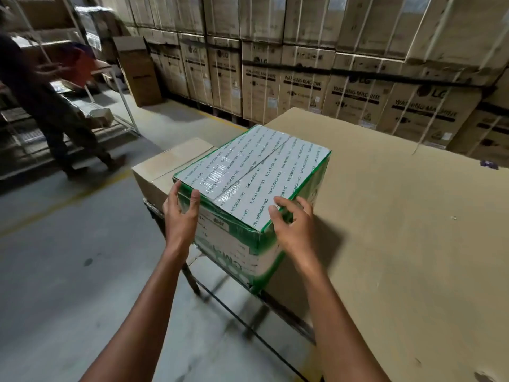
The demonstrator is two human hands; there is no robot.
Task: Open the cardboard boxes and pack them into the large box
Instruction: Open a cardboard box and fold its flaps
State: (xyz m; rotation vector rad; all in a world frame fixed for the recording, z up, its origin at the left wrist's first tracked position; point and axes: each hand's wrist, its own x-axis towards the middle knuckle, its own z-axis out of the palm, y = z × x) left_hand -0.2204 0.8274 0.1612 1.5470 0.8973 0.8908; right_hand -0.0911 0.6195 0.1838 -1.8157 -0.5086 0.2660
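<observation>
Both hands are on the green-and-white taped box [249,186] sitting at the cardboard-topped table's [399,216] corner beside a plain brown box [168,164], left hand [181,213] pressed flat against its side, right hand [293,226] with curled fingers touching the near top edge.

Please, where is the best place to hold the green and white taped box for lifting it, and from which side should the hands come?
Probably by its two opposite side walls, low down, one hand from each side. The green-and-white box is wide, its top is slick with tape and has no handle. The left hand and right hand already flank its near corners.
</observation>
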